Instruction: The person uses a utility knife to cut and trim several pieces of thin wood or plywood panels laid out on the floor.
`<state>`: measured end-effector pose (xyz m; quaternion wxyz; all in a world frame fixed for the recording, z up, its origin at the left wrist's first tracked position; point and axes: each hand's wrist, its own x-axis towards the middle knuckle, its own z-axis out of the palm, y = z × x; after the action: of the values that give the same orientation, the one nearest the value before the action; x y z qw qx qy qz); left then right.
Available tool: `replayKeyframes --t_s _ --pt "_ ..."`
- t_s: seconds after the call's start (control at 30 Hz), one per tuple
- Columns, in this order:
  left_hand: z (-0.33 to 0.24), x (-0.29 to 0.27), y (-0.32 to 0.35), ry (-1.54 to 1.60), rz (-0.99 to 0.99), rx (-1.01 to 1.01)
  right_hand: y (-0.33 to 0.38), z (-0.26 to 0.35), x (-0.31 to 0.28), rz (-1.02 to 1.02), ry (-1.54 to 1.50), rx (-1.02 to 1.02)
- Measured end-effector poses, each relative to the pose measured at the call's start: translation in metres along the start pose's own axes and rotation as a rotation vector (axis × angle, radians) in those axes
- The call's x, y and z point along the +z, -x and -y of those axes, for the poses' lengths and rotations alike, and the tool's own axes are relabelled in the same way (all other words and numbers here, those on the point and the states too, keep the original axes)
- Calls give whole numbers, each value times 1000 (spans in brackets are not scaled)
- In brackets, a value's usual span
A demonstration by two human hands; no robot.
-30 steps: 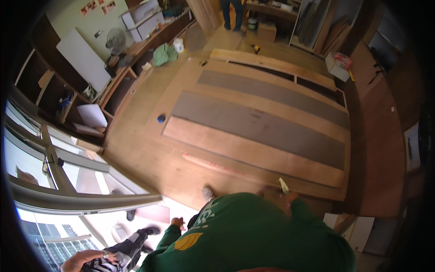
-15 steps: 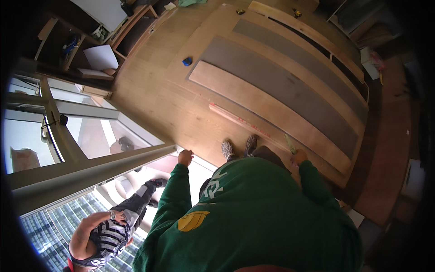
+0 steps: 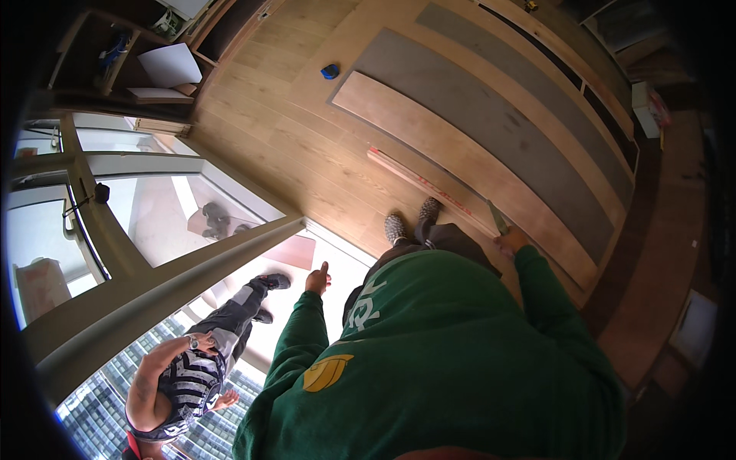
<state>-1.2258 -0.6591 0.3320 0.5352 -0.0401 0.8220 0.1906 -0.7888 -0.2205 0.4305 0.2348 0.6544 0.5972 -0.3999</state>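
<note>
My right hand [image 3: 510,241] is closed round the lower end of a narrow, flat greenish tool [image 3: 497,218]; its exact kind is unclear. The tool points away from me, over the near edge of a long light-wood board [image 3: 460,161]. My left hand [image 3: 317,280] is out by the doorway with its thumb raised and fingers curled, and nothing shows in it. Between my feet and the board lies a thin wooden strip [image 3: 418,181] with red markings. Underneath the board is a large wood panel with grey bands [image 3: 452,100].
A glazed door frame [image 3: 161,261] stands at my left. Beyond it is another person [image 3: 192,376], one hand at the waist. A small blue object [image 3: 330,71] lies on the wood floor [image 3: 268,100]. Open cabinet parts [image 3: 169,65] stand far left; a white box [image 3: 645,111] is at right.
My left hand has gone from a downward curl to thumb raised. My right hand and the tool have shifted slightly. The view has moved, and the other person's second hand now shows.
</note>
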Motion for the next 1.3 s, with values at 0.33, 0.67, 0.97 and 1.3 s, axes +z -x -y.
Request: replayKeyframes --t_s 0.33,0.67,0.97,1.3 --pt "-70 7 -61 -207 23 299 -26 -31 -7 62 -222 10" --pt "-257 -35 -63 -389 14 465 -50 -53 10 93 -454 157" --pt "-307 -115 -168 -1643 368 932 -3 79 80 62 -551 360" --pt "-425 -158 -206 -1624 141 959 5 120 127 74 -945 270"
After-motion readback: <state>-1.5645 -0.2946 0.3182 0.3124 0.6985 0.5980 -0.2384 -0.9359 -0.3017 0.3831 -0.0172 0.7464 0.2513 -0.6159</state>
